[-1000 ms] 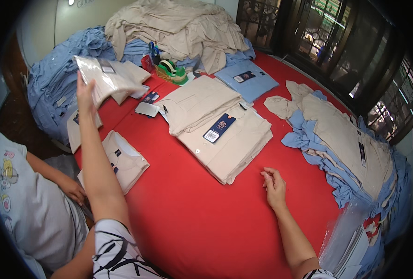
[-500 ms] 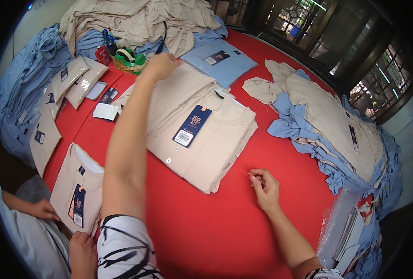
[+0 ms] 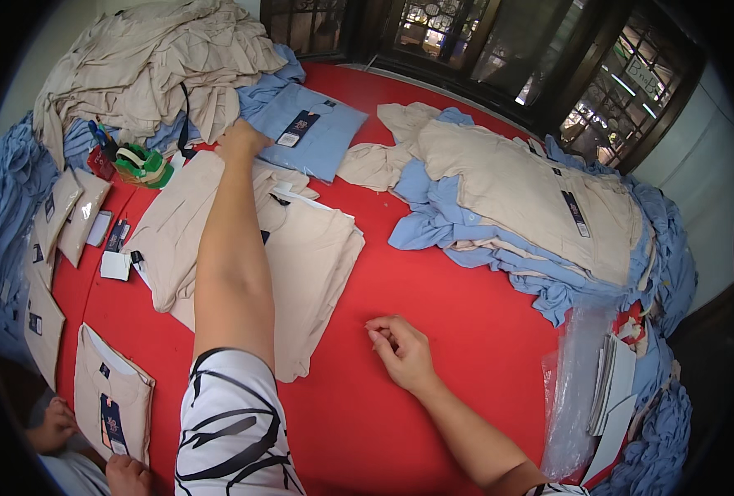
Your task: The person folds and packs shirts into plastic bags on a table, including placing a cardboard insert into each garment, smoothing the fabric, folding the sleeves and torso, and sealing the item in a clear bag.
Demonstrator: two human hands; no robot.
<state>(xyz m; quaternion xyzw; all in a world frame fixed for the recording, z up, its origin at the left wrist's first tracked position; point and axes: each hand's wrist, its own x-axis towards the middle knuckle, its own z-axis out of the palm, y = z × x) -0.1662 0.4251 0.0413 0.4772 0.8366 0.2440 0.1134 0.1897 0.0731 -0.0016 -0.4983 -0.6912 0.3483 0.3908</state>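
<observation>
Fingers of the left hand [image 3: 241, 139] are hidden behind its back as it reaches far across the counter [image 3: 433, 314], so I cannot tell whether they are spread or curled; the hand lies at the far edge of the folded beige shirt [image 3: 301, 264], just beside the folded light-blue shirt [image 3: 305, 132] with its dark hang tag. A second ago this hand was over at the far left, at a bagged shirt; half a second ago it was already crossing the beige stack, and now it has come to that stack's far end, at the blue shirt. That looks like a switch from the packed pieces to the next folded one. The right hand [image 3: 400, 351] has stayed on the red cloth, fingers loosely curled and holding nothing I can make out.

Outward, a green tape dispenser [image 3: 141, 164] sits left of the reaching hand, a heap of beige and blue shirts [image 3: 540, 207] lies right, and clear plastic bags [image 3: 578, 372] hang at the near right. Another person's hands [image 3: 127, 475] hold a bagged beige shirt [image 3: 112, 397] at lower left.
</observation>
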